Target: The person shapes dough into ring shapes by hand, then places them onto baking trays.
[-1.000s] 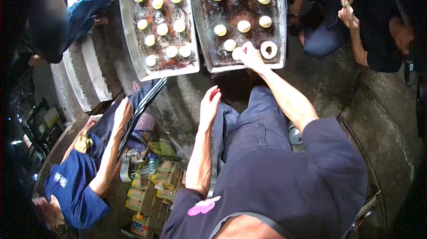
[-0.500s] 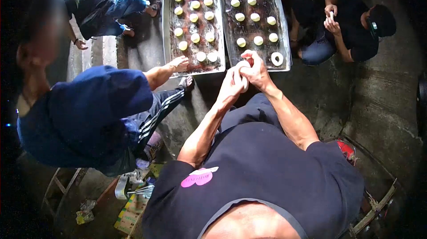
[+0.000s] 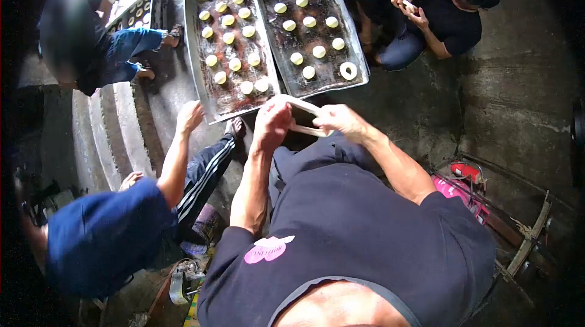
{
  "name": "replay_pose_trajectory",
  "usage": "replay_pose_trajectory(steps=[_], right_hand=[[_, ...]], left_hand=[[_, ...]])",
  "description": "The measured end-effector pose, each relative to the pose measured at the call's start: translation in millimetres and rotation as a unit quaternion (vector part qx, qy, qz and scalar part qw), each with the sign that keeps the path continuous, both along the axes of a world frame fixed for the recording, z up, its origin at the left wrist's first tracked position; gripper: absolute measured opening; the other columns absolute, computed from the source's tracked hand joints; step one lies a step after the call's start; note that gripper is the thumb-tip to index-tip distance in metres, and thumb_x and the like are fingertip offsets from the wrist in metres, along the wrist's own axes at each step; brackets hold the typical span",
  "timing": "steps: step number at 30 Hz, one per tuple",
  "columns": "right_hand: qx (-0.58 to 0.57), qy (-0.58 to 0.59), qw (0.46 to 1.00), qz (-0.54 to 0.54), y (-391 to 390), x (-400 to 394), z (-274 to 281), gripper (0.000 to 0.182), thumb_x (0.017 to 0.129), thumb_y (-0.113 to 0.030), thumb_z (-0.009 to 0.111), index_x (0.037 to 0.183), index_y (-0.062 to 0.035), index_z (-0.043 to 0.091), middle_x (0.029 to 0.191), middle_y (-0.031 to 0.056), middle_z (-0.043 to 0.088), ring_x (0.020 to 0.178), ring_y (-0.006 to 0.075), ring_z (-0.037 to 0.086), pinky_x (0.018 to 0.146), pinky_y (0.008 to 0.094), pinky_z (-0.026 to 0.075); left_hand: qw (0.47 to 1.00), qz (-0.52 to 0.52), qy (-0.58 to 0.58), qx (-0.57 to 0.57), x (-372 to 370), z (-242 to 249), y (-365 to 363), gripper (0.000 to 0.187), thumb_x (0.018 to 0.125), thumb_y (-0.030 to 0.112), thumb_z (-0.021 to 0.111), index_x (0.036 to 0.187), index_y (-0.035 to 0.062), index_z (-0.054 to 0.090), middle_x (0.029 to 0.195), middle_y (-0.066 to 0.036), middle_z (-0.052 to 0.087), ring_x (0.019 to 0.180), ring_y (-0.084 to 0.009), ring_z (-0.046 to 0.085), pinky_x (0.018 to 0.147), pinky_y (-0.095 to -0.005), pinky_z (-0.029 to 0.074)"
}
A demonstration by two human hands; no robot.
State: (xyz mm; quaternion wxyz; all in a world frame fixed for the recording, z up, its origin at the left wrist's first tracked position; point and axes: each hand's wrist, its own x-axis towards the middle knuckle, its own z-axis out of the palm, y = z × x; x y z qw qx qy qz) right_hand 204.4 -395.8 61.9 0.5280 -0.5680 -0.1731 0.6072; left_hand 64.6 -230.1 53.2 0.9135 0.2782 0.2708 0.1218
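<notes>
A pale dough ring (image 3: pixel 304 105) is stretched into a long loop between my two hands, just in front of the trays' near edges. My left hand (image 3: pixel 272 121) is closed round the loop's left end. At its other end, my right hand (image 3: pixel 343 121) grips the dough with bent fingers. Two strands span the gap between the hands. Beyond my left hand lies the left metal tray (image 3: pixel 228 97) with rows of round dough balls (image 3: pixel 234 64). Beside it, the right metal tray (image 3: pixel 329 78) holds more balls and several dough rings, one ring (image 3: pixel 348 71) near its close corner.
To my left, a co-worker in a dark blue shirt (image 3: pixel 109 235) has a raised hand (image 3: pixel 190 116) beside the left tray. A crouching person (image 3: pixel 451 13) at the right holds a small pale piece. Another tray (image 3: pixel 137 10) with rings stands at the far left. Pink and red items (image 3: pixel 460 190) lie right.
My hands have moved apart, drawing the dough ring out into a long loop. The co-worker's hand has left the left tray and drawn back. My view has shifted, so the trays appear further left.
</notes>
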Motion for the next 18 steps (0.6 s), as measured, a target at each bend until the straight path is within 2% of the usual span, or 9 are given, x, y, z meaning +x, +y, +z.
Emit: replay_pose_trajectory(steps=[1,4,8,9,12,13,15,17,18], right_hand=[[-0.018,-0.004,0.999,-0.046,-10,17,-9,0.017,0.082,-0.020,0.065,0.080,-0.0043,0.059,0.070,0.0012,0.057,0.064,0.0075,0.053,0.062,0.0228,0.044],[-0.054,-0.037,0.996,-0.058,-23,50,-29,0.017,0.082,-0.018,0.064,0.079,-0.0022,0.059,0.068,0.0022,0.057,0.062,0.0087,0.054,0.058,0.0240,0.045],[-0.212,-0.241,0.947,-0.030,-9,81,-90,0.032,0.083,-0.031,0.061,0.081,0.0016,0.060,0.075,0.0092,0.063,0.068,0.0125,0.057,0.062,0.0280,0.046],[-0.220,-0.268,0.938,-0.022,10,91,-68,0.035,0.086,-0.035,0.055,0.088,-0.0005,0.060,0.082,0.0145,0.064,0.073,0.0215,0.062,0.066,0.0335,0.047],[-0.266,-0.436,0.860,0.008,7,123,-183,0.040,0.090,-0.038,0.048,0.095,0.0007,0.056,0.078,0.0203,0.061,0.081,0.0350,0.061,0.073,0.0402,0.046],[-0.257,-0.383,0.886,-0.044,13,133,-193,0.034,0.091,-0.034,0.047,0.094,-0.0010,0.057,0.071,0.0150,0.059,0.073,0.0262,0.061,0.066,0.0368,0.045],[-0.282,-0.292,0.912,-0.061,19,150,-252,0.040,0.089,-0.041,0.043,0.087,-0.0020,0.053,0.071,0.0182,0.059,0.068,0.0320,0.059,0.063,0.0426,0.042],[-0.151,-0.184,0.967,-0.090,33,159,-264,0.041,0.092,-0.041,0.043,0.086,-0.0015,0.054,0.061,0.0083,0.053,0.057,0.0143,0.052,0.055,0.0314,0.040],[-0.158,-0.110,0.969,-0.156,45,159,-267,0.043,0.093,-0.042,0.041,0.086,-0.0014,0.054,0.061,0.0069,0.053,0.056,0.0133,0.051,0.054,0.0294,0.040]], left_hand=[[0.992,-0.073,0.021,0.097,-5,-18,-3,0.013,0.083,0.014,0.062,0.085,0.0020,0.059,0.062,-0.001,0.053,0.055,-0.0100,0.051,0.059,-0.0276,0.047],[0.993,-0.087,0.045,-0.072,10,-69,-34,0.020,0.081,0.017,0.064,0.092,0.0001,0.059,0.066,-0.001,0.052,0.060,-0.0112,0.050,0.063,-0.0290,0.046],[0.966,-0.143,0.208,0.055,73,-147,-45,0.052,0.081,0.018,0.067,0.126,0.0057,0.047,0.123,-0.011,0.050,0.103,-0.0170,0.054,0.080,-0.0312,0.048],[0.949,-0.129,0.267,0.109,92,-173,-39,0.050,0.081,0.019,0.065,0.126,0.0039,0.047,0.120,-0.010,0.053,0.100,-0.0179,0.055,0.079,-0.0300,0.047],[0.832,-0.153,0.331,0.418,133,-268,-13,0.044,0.082,0.019,0.060,0.121,0.0029,0.050,0.113,-0.018,0.056,0.096,-0.0253,0.057,0.077,-0.0320,0.047],[0.777,-0.170,0.362,0.487,146,-288,-3,0.042,0.082,0.019,0.058,0.120,0.0029,0.051,0.112,-0.021,0.056,0.096,-0.0292,0.057,0.077,-0.0333,0.046],[0.772,-0.138,0.341,0.518,164,-316,4,0.032,0.081,0.020,0.057,0.109,0.0033,0.056,0.097,-0.020,0.059,0.087,-0.0341,0.058,0.073,-0.0378,0.046],[0.626,-0.048,0.372,0.684,177,-328,0,0.020,0.081,0.020,0.056,0.093,0.0033,0.055,0.081,-0.018,0.055,0.082,-0.0355,0.055,0.069,-0.0437,0.046],[0.600,-0.019,0.341,0.723,180,-332,2,0.020,0.081,0.020,0.058,0.091,0.0038,0.054,0.069,-0.016,0.052,0.070,-0.0353,0.055,0.066,-0.0434,0.044]])
